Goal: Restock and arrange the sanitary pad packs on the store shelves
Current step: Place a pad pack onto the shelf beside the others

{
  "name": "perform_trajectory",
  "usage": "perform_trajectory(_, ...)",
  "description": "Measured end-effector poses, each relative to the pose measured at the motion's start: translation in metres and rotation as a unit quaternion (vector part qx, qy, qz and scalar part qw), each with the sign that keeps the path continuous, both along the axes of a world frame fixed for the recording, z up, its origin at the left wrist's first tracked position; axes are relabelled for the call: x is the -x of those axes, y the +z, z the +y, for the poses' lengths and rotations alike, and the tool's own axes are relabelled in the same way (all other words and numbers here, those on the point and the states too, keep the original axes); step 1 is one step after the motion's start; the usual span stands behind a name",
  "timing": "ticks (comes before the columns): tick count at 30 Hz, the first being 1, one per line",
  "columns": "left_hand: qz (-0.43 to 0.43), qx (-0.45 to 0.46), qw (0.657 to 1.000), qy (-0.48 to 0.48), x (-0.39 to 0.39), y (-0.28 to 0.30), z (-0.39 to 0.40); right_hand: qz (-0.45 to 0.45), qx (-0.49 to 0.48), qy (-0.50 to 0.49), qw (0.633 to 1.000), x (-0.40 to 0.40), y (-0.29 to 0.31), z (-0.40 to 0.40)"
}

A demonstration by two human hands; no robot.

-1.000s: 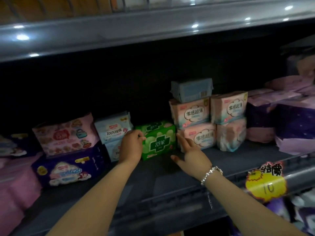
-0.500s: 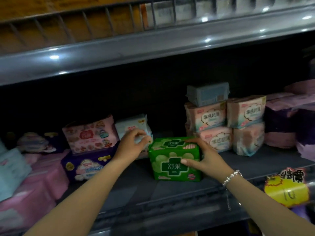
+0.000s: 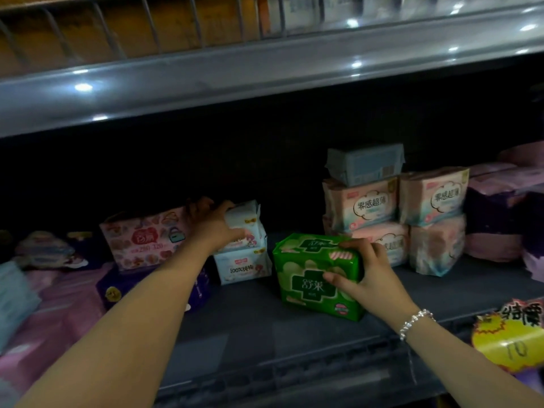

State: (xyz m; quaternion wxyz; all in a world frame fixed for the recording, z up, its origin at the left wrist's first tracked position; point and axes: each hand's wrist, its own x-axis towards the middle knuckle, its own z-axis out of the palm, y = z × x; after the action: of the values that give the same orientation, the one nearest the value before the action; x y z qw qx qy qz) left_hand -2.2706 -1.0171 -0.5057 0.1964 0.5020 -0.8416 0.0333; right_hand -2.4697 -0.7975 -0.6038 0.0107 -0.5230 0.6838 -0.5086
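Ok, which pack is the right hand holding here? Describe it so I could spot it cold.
Look at the dark lower shelf, in the gap between the white packs and the pink stack on the right. The green pack stands there near the front edge, gripped by the right hand. It is the only green pack, with a dark green cross on its face.

one green pack (image 3: pixel 319 275) is sitting in the right hand's (image 3: pixel 368 278) grip. two white packs are stacking just left of it: the upper white pack (image 3: pixel 245 223) is being held by the left hand (image 3: pixel 210 223), and the lower white pack (image 3: pixel 243 267) is lying beneath that grip. four pink-and-blue packs (image 3: pixel 362 203) are standing two over two just behind the right hand, one grey-blue pack (image 3: pixel 365 163) topping them. one pink cartoon pack (image 3: pixel 144 240) is sitting left of the left hand. one yellow price tag (image 3: pixel 510 337) is hanging right of the right wrist.
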Motion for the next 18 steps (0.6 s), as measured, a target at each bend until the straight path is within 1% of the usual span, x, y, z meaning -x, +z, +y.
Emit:
perform_trajectory(2, 0.034, -0.052, 0.998, -0.025, -0.003, 0.001, -0.003, -0.001, 0.001, 0.000, 1.000, 0.000, -0.001, -0.001)
perform_trajectory(3, 0.032, -0.067, 0.997, -0.033, -0.004, 0.002, -0.004, -0.002, 0.001, -0.001, 1.000, 0.000, -0.001, -0.001)
perform_trajectory(5, 0.016, -0.076, 0.996, -0.036, -0.008, 0.000, -0.002, -0.002, -0.002, -0.004, 1.000, 0.000, -0.002, -0.001)
perform_trajectory(7, 0.026, -0.074, 0.996, -0.029, -0.011, -0.002, 0.003, -0.001, -0.006, -0.009, 1.000, 0.000, -0.001, -0.001)
perform_trajectory(9, 0.071, -0.067, 0.995, -0.024, -0.011, -0.008, 0.009, 0.002, -0.017, -0.013, 1.000, -0.002, 0.001, 0.000)
perform_trajectory(10, 0.108, -0.065, 0.992, -0.024, -0.011, -0.010, 0.014, 0.004, -0.026, -0.013, 1.000, -0.003, 0.003, 0.001)
perform_trajectory(12, 0.187, -0.070, 0.979, -0.033, -0.016, -0.012, 0.026, 0.002, -0.042, -0.014, 0.999, -0.005, 0.009, 0.005)
perform_trajectory(14, 0.248, -0.084, 0.964, -0.045, -0.025, -0.008, 0.043, 0.004, -0.047, -0.020, 0.999, -0.011, 0.015, 0.012)
perform_trajectory(16, 0.286, -0.096, 0.952, -0.047, -0.039, 0.000, 0.063, 0.004, -0.028, -0.022, 0.999, -0.023, 0.019, 0.023)
perform_trajectory(18, 0.327, -0.106, 0.938, -0.053, -0.057, 0.011, 0.087, -0.004, 0.013, -0.021, 1.000, -0.040, 0.023, 0.035)
